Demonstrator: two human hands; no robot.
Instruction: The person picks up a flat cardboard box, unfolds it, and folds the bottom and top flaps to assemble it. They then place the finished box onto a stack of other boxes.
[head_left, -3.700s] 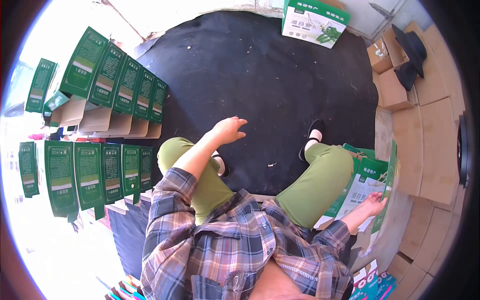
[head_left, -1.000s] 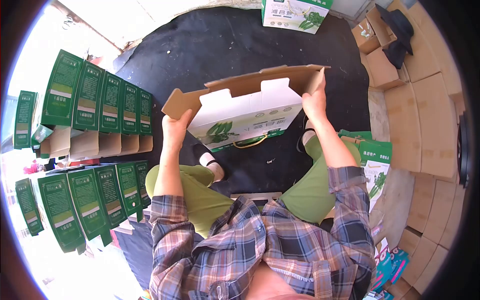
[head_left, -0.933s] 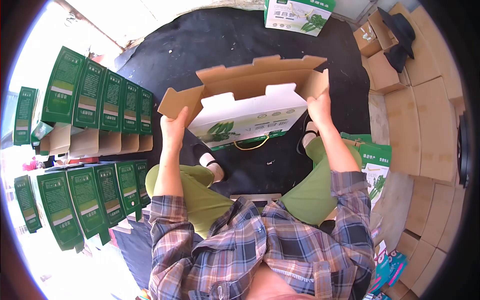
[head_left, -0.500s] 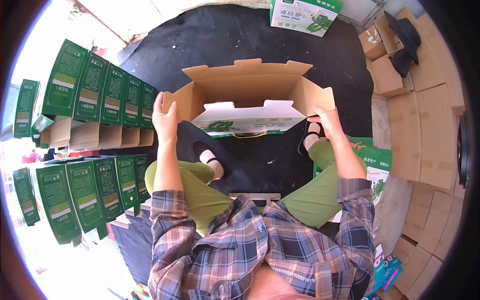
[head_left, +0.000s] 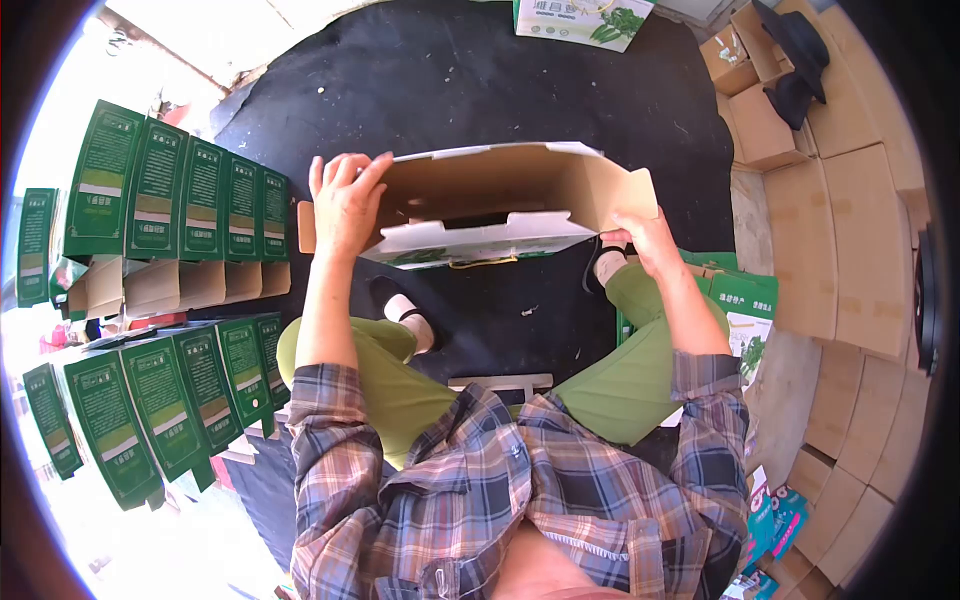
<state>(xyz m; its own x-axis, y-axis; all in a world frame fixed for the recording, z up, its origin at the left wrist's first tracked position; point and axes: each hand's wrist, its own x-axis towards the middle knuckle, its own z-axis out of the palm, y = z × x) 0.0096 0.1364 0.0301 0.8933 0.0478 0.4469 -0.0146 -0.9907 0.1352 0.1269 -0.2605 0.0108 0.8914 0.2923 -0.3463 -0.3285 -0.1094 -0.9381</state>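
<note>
Nearest, you wore a plaid shirt (head_left: 430,480) and green trousers (head_left: 385,390), your knees apart; to the right lay blue-and-pink packages (head_left: 775,522). Left, a nearer row of printed green cartons (head_left: 170,405) stood side by side. Beside your right knee were green-and-white cartons (head_left: 752,290), partly hidden by your leg.

Beyond your knees, between your hands, was the open carton (head_left: 495,238), its brown inside showing, its near panel white with a leafy print and a yellow cord handle (head_left: 485,263) low along it. Your right hand (head_left: 645,240) gripped its right end flap, thumb on top. Your left hand (head_left: 345,205) held its left end, fingers bent over the far corner. Whether the base touched the floor, you couldn't tell from this view.

Farther left ran a second row of green cartons (head_left: 160,195), brown flaps hanging from their near edges. On the right, plain brown cardboard boxes (head_left: 805,250) formed a wall, with a black hat (head_left: 795,40) at its far part. Black sheeting (head_left: 490,90) covered the floor, and at its far edge stood a white radish carton (head_left: 580,22) with green trim.
</note>
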